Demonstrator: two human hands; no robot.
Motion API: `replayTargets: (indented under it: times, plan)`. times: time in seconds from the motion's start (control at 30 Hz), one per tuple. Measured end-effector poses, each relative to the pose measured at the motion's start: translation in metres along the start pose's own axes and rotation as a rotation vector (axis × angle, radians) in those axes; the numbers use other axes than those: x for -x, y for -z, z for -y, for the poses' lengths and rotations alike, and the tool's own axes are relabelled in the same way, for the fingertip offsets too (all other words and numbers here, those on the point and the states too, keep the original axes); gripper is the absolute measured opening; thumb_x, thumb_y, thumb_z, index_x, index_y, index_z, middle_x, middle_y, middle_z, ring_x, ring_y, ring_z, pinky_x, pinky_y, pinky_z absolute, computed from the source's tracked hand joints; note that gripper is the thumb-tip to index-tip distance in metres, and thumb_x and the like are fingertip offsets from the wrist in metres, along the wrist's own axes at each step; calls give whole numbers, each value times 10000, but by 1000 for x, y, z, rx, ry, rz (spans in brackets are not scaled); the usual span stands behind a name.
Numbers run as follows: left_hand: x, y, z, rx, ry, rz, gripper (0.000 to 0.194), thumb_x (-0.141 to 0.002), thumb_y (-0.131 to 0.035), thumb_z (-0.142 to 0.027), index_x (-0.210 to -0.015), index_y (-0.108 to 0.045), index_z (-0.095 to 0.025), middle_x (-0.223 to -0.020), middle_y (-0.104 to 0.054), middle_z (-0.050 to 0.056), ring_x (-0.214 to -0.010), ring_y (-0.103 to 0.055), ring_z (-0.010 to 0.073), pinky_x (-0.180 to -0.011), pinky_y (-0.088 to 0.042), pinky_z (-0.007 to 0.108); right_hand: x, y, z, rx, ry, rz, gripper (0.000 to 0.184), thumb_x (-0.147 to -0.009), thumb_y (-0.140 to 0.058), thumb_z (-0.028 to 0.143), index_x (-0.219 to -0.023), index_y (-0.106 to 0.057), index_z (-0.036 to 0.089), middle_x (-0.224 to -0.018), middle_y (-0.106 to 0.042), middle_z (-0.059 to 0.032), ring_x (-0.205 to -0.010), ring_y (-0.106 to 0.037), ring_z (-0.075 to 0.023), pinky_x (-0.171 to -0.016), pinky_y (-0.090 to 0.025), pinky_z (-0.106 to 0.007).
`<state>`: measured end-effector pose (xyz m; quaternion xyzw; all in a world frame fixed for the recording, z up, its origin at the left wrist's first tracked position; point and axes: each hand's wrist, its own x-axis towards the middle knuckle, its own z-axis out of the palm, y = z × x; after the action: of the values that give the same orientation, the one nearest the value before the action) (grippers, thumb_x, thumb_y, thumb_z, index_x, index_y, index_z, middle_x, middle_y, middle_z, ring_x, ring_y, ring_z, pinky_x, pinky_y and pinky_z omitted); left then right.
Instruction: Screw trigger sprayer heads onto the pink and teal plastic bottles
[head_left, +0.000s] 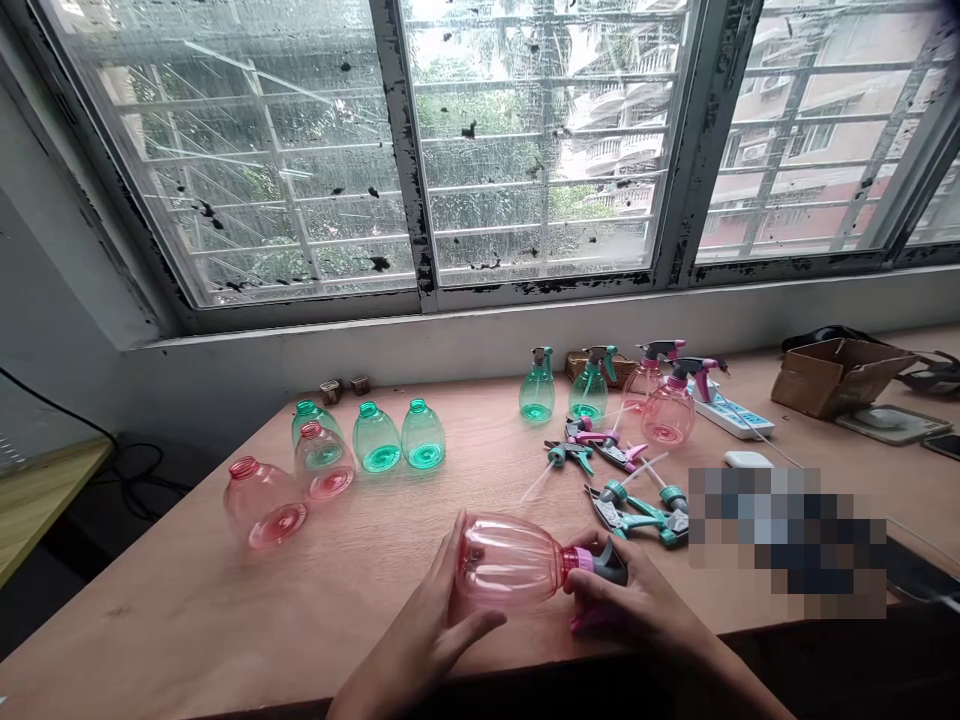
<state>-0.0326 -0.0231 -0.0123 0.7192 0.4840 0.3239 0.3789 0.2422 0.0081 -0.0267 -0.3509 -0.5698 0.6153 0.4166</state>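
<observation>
A clear pink spray bottle [514, 560] lies on its side in the air just above the table's front part, its base to the left. My left hand [435, 615] is wrapped round the base end, the thumb below it. My right hand [637, 590] is closed on the dark grey and pink trigger spray head [611, 562], which sits at the bottle's neck. Whether its thread is fully tight I cannot tell. Just beyond my right hand lie several loose spray heads, among them teal ones [637, 518] and pink ones [611, 450], with thin white tubes.
Pink bottles without heads [262, 505] and green ones [377, 440] stand at the left. Green bottles [536, 390] and pink bottles [669, 412] with heads stand at the back. A power strip [731, 412], a cardboard box [840, 375] and a blurred patch are at the right.
</observation>
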Motion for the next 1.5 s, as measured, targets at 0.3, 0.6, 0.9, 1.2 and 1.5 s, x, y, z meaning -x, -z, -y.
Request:
replayTargets:
  times: [0.3, 0.6, 0.9, 1.2, 1.5]
  plan:
    - [-1, 0, 4, 28, -2, 52, 979, -878, -679, -411, -1584, -28, -225, -1492, -463, 152, -1354, -472, 314, -1158, -332, 437, 1, -1, 0, 30, -9, -8, 372, -806, -779, 457, -965, -618, 162, -701, -680, 1, -632, -642, -160, -624, -601, -314]
    - [1, -1, -2, -18, 3, -5, 975, -899, -665, -323, -1582, 30, -286, -1405, -533, 91, -1306, -508, 278, -1172, -295, 436, -2, 3, -2, -3, -12, -33, 375, -812, -767, 474, -958, -609, 167, -728, -686, -11, -646, -633, -159, -620, -576, -295]
    - [-1, 1, -8, 38, 21, 15, 1008, -848, -727, -337, -1587, -45, -265, -1420, -518, 111, -1322, -496, 295, -1152, -344, 416, -1, 3, -3, 8, -19, 4, 382, -807, -776, 463, -976, -603, 166, -711, -675, 3, -637, -633, -156, -627, -586, -307]
    - [1, -1, -2, -13, -13, 8, 1074, -837, -739, -315, -1585, 29, -248, -1479, -471, 128, -1349, -466, 305, -1170, -313, 437, -1, 3, -4, 22, -28, -1, 412, -790, -781, 487, -981, -609, 165, -733, -651, 2, -657, -621, -159, -637, -600, -317]
    - [0, -1, -5, -37, -19, -15, 1048, -863, -724, -305, -1578, 41, -316, -1508, -468, 106, -1374, -462, 304, -1176, -315, 464, -1, 4, -3, 13, -29, -7, 415, -786, -780, 500, -970, -614, 167, -725, -673, -9, -647, -636, -168, -621, -590, -313]
